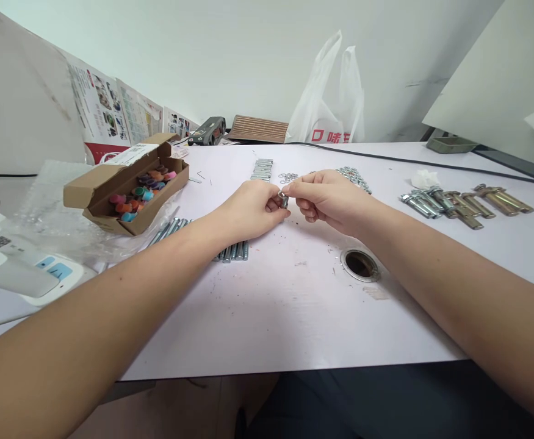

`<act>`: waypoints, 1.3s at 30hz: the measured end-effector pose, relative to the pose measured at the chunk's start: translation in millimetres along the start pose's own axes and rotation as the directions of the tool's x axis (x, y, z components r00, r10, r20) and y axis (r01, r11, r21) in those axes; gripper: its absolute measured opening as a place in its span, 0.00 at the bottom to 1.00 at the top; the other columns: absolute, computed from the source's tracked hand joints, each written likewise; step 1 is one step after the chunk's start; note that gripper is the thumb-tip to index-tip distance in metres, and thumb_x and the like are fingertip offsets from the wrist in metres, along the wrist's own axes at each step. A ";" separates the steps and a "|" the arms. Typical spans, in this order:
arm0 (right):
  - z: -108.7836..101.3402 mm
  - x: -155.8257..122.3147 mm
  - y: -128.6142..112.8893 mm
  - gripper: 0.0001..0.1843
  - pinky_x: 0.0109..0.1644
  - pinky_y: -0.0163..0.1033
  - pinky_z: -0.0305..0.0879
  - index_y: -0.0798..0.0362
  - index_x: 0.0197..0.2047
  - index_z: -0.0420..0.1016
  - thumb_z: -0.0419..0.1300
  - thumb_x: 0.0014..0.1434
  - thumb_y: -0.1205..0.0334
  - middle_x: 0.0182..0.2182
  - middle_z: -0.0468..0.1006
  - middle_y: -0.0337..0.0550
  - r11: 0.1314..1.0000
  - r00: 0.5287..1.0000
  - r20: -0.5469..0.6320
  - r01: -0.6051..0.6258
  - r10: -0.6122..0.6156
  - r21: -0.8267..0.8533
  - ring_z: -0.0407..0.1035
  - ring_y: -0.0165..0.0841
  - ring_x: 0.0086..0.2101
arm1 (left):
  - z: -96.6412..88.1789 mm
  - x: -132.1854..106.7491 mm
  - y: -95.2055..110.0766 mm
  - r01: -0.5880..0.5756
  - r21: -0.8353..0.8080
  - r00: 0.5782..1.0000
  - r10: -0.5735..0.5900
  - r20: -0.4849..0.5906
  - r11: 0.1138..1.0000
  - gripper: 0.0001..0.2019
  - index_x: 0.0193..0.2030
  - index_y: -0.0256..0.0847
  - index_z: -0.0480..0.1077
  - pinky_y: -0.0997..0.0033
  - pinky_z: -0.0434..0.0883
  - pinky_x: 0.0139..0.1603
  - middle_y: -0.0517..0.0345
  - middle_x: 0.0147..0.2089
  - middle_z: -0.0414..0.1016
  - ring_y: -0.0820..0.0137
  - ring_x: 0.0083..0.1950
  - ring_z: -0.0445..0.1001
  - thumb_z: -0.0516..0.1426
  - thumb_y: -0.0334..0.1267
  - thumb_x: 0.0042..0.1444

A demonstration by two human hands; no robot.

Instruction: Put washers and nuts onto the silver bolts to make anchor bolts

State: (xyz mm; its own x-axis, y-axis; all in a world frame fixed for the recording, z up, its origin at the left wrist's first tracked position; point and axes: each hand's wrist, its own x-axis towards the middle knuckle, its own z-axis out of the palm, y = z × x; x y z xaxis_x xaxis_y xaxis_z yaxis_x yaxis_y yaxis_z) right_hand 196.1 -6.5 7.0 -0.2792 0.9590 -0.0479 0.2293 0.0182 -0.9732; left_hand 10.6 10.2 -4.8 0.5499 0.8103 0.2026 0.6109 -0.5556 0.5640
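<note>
**A:** Where are the hands in the head view?

**B:** At the centre of the frame, just above the table (267,317). The left hand (252,210) and the right hand (326,195) meet fingertip to fingertip. Both are closed in a narrow pinch on a small metal ring (283,199), which is held clear of the tabletop. I cannot tell whether it is a washer or a nut.

**A:** What could go wrong from here?

**B:** I'd say the ring is the main risk. It is tiny, slick and held only by fingertips, so a loose pinch could drop it. It is also round, so it could roll. The open hole (360,264) in the table, just below and right of the hands, might swallow it. The left wrist also lies across a row of bolts (234,251), and a nudge could scatter them.

**A:** What about materials and shapes?

**B:** The tabletop is smooth, pale and matte, with small specks on it, and the hole has a metal rim. The bolts are long, silvery, threaded rods lying side by side.

Behind the hands there is a loose scatter of thin, shiny washers (287,177) and a heap of nuts (353,175). Stout anchor bolts (450,204) lie at the right, some silver and some brassy.

At the left, an open cardboard box (157,210) holds small caps (139,194) in pink, orange, blue and purple, which look like plastic. At the top centre, a thin white plastic bag (331,103) stands crumpled against the wall.
</note>
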 end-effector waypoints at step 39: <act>-54.8 73.4 47.0 0.09 0.40 0.45 0.65 0.49 0.38 0.83 0.63 0.57 0.57 0.37 0.80 0.46 0.620 0.941 -0.237 -0.037 -0.243 -0.784 0.70 0.38 0.35 | 1.2 -1.0 -0.3 0.031 -0.056 0.999 -0.033 -0.041 0.998 0.06 0.24 0.39 0.68 0.70 0.63 0.29 0.61 0.24 0.72 0.73 0.28 0.67 0.58 0.37 0.48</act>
State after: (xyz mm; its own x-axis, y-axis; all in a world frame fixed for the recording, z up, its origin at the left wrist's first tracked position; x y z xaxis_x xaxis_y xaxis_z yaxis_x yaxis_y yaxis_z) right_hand 237.5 80.2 -30.0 -0.0975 0.9647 0.2446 0.8833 0.1971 -0.4254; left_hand 10.6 9.2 -6.1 0.5059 0.8350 0.2164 0.5944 -0.5193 0.6140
